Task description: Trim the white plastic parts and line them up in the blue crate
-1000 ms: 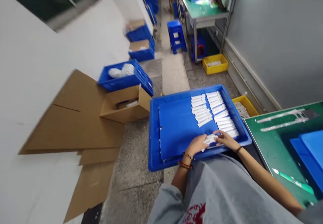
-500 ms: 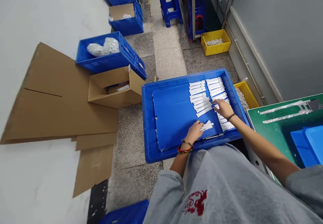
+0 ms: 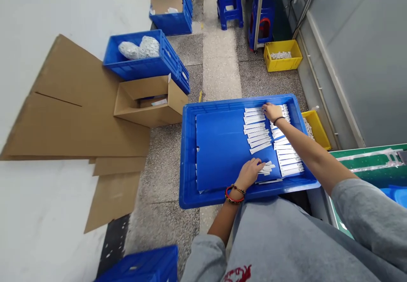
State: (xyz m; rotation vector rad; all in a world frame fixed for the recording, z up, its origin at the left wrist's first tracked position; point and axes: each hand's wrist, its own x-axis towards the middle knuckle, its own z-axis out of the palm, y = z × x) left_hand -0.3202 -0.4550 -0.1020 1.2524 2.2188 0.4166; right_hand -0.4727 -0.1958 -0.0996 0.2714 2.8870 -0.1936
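**Strips [image 3: 257,131] in two columns, blue crate [image 3: 241,102]**

Left hand [image 3: 249,174] closes narrowly on a small bunch [image 3: 266,167] of the white strips, just beside the columns, near the corner of a blue sheet [image 3: 219,146] lying in the crate. Right hand [image 3: 272,112] rests at the far end of the right column (whether it grips anything, I cannot tell). A yellow bin [image 3: 316,129] sits just beside the crate's right rim.
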